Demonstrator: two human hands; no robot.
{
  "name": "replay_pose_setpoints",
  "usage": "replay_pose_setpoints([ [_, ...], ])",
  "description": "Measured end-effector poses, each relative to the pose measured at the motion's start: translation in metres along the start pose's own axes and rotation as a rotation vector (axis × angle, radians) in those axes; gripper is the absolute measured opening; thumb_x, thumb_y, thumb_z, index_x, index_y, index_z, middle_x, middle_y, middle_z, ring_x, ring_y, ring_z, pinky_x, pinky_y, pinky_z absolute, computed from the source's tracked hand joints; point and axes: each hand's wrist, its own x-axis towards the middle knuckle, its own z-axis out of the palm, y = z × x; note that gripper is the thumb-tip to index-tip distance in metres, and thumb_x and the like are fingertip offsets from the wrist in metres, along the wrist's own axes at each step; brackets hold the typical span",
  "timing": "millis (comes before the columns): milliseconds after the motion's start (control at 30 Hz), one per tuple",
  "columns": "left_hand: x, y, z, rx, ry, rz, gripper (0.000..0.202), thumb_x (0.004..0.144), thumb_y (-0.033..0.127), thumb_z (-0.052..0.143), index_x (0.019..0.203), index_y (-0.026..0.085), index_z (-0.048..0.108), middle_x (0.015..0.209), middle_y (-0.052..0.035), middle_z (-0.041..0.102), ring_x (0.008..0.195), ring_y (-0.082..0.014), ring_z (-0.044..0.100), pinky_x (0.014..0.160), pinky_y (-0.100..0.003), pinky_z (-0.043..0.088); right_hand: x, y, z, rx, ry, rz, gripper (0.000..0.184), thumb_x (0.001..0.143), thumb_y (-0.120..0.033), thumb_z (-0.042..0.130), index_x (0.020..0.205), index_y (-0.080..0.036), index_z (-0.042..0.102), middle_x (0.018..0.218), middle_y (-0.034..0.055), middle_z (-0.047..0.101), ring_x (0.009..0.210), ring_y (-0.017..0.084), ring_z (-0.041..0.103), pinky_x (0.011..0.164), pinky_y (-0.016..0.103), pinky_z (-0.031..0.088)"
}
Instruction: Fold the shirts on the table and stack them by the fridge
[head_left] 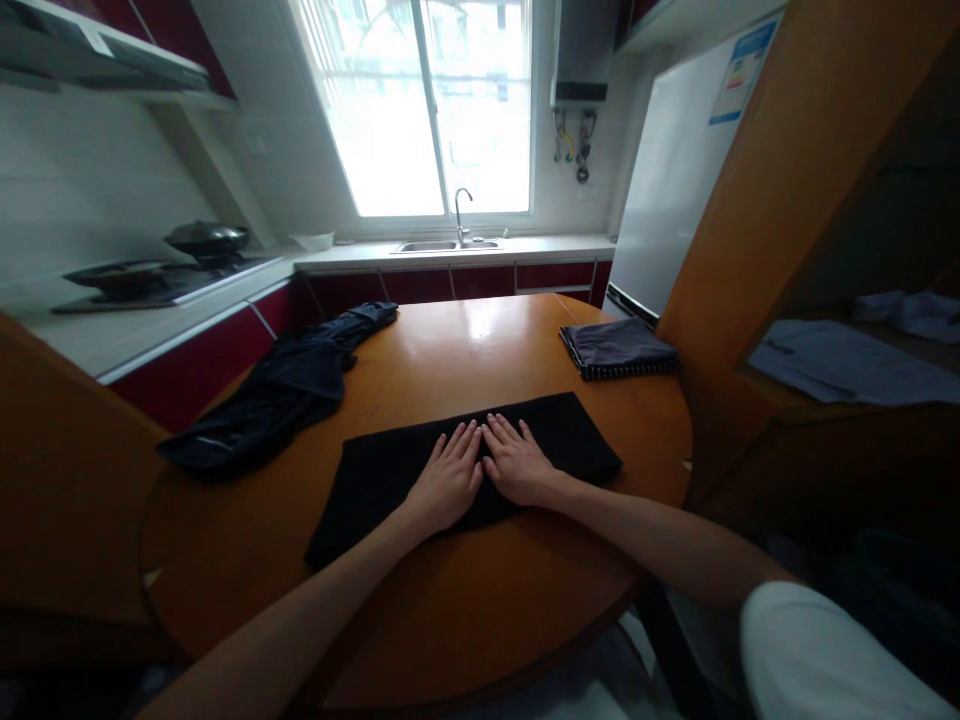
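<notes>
1. From where I stand, the black cloth (382, 480) lies at the near middle of the round wooden table (465, 360), laid out as a long, flat band that slants a little, its right end farther from the person.
2. The left hand (446, 478) rests palm down on it, fingers straight and only slightly parted, gripping nothing that I can see.
3. The right hand (519, 462) lies flat just beside it, fingers a little spread, also pinching nothing; the two sets of fingertips nearly meet near the middle of the band.
4. As for what is done, the black cloth looks already folded lengthwise and fairly smooth, though I can't count its layers.
5. Near the table's right edge sits a neat folded pile (619, 347), grey on top with a black-and-white patterned edge below; that part seems finished.
6. As for what is left, a dark blue garment (281, 385) sprawls along the left side, loose and rumpled, so I judge it not yet folded.
7. The black band is well apart from the pile, and I'd call it partway: flat, but still long.
</notes>
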Motion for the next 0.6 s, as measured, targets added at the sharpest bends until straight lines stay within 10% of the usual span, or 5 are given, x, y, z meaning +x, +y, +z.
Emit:
replay_pose_setpoints([
  [600,0.0000,-0.0014,0.0037,-0.034,0.048,0.000,0.059,0.100,0.028,0.031,0.156,0.010,0.035,0.164,-0.0141,0.028,0.154,-0.0266,0.022,0.123,-0.049,0.023,-0.0014,0.0090,-0.0064,0.013,-0.030,0.127,0.070,0.100,-0.040,0.037,0.160,-0.007,0.023,0.169,0.0131,0.009,0.156,0.024,0.004,0.124,0.053,0.008],
])
